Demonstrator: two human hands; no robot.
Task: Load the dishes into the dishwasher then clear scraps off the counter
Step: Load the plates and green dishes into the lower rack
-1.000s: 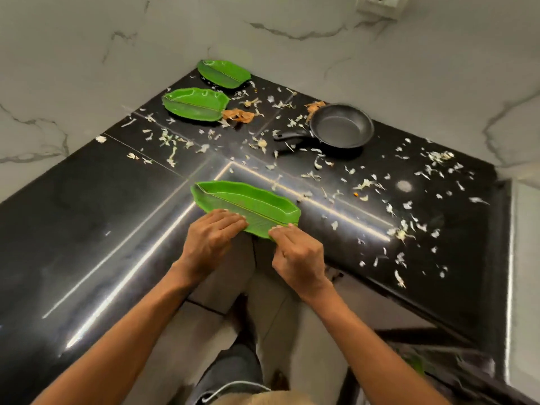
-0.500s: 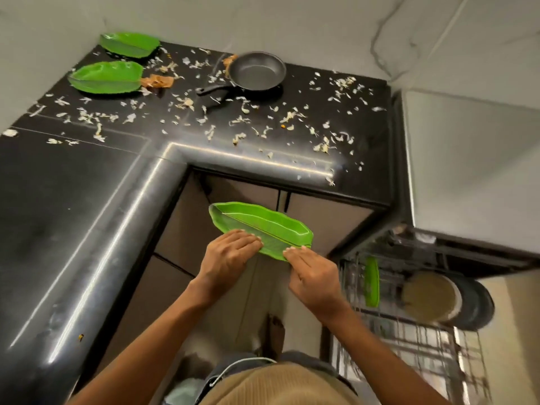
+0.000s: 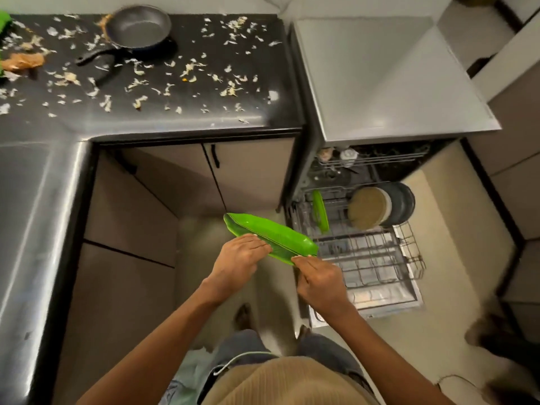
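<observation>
Head view
Green plates: two counted — one leaf-shaped plate (image 3: 270, 235) held in the air, one green plate (image 3: 320, 210) standing on edge in the lower rack (image 3: 377, 258).
Other dishes in rack: a tan round dish (image 3: 368, 207) and a dark one (image 3: 401, 203) behind it, both upright, to the right of the standing green plate.
Pans: one dark frying pan (image 3: 137, 26) on the counter (image 3: 175, 112), its handle pointing to lower left.
Left hand: left hand (image 3: 236, 263) grips the near long edge of the leaf-shaped plate, fingers lying over its rim.
Right hand: right hand (image 3: 318, 282) pinches the plate's right tip.
Plate axis: long axis runs from upper left to lower right, right tip just at the left edge of the rack, above the floor.
Surface: black glossy L-shaped counter left of the rack, strewn with many pale scraps (image 3: 187, 74).
Room: open dishwasher (image 3: 388, 83) with grey top right of the counter; beige cabinet doors (image 3: 251, 173) beneath the counter; pale floor.
</observation>
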